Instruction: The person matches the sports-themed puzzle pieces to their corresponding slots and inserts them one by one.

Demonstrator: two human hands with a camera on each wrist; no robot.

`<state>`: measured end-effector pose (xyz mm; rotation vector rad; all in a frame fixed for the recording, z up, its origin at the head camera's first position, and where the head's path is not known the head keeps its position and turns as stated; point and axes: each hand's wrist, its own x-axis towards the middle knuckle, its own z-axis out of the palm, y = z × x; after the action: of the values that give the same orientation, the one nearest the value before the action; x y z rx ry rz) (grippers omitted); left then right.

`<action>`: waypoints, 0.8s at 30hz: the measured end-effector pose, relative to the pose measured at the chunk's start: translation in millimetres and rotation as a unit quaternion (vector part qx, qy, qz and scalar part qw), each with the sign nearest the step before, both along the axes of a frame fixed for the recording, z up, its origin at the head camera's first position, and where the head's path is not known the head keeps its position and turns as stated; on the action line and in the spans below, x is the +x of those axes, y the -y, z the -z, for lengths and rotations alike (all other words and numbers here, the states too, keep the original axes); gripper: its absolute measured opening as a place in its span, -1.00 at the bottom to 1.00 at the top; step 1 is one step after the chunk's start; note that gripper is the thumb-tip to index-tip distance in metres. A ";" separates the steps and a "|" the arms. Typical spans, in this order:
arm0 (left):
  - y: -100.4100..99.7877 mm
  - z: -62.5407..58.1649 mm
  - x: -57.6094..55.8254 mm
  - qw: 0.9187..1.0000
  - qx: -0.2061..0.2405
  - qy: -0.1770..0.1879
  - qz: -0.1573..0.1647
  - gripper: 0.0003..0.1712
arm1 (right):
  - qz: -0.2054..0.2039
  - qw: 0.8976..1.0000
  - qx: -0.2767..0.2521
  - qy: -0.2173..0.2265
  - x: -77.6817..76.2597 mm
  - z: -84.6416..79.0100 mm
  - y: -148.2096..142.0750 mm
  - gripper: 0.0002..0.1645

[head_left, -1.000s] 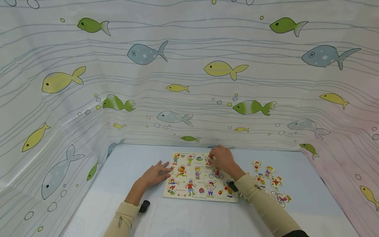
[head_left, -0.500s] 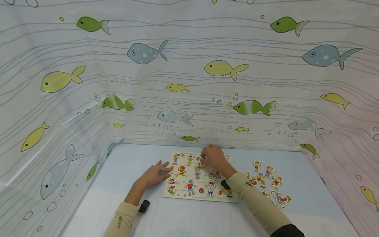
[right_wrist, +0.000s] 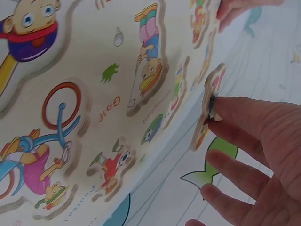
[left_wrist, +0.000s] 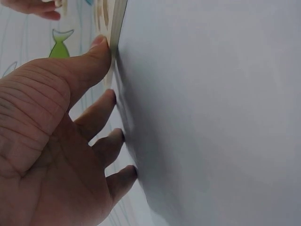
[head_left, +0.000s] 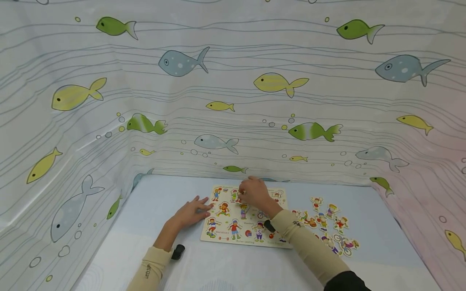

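Observation:
A cream wooden puzzle board (head_left: 234,221) printed with sports figures lies on the table. My right hand (head_left: 254,192) is over its top row. In the right wrist view, the thumb and forefinger pinch a thin figure-shaped puzzle piece (right_wrist: 215,84), edge-on to the camera and raised off the board; its picture is mostly turned away. My left hand (head_left: 191,212) rests at the board's left edge with fingers spread. The left wrist view shows the thumb (left_wrist: 96,59) against the board's edge and the other fingertips down by the table.
Several loose figure pieces (head_left: 331,211) lie on the table right of the board, including a cyclist (head_left: 347,244). My right forearm (head_left: 309,242) covers the board's lower right corner. A fish-printed sheet (head_left: 236,125) rises behind the table and along both sides.
My right hand has moved left along the board's top row with the pinched puzzle piece, uncovering the figures at the upper right. The left hand has stayed at the board's edge.

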<state>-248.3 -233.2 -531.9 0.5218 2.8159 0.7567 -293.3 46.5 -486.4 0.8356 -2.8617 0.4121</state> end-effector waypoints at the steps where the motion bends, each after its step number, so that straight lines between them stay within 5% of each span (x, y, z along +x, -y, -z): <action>1: -0.1 -0.1 -0.1 1.000 0.003 -0.001 0.001 -0.55 | 0.000 1.000 -0.002 -0.002 0.1 0.0 1.7 -0.88; 24: 0.1 -1.5 0.4 1.000 0.014 0.002 -0.003 -0.55 | -0.016 1.000 0.010 -0.010 -3.4 0.1 39.6 -0.88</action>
<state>-247.9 -233.3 -530.4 0.5161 2.8090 0.7987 -296.8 6.9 -486.5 0.8844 -2.8426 0.3775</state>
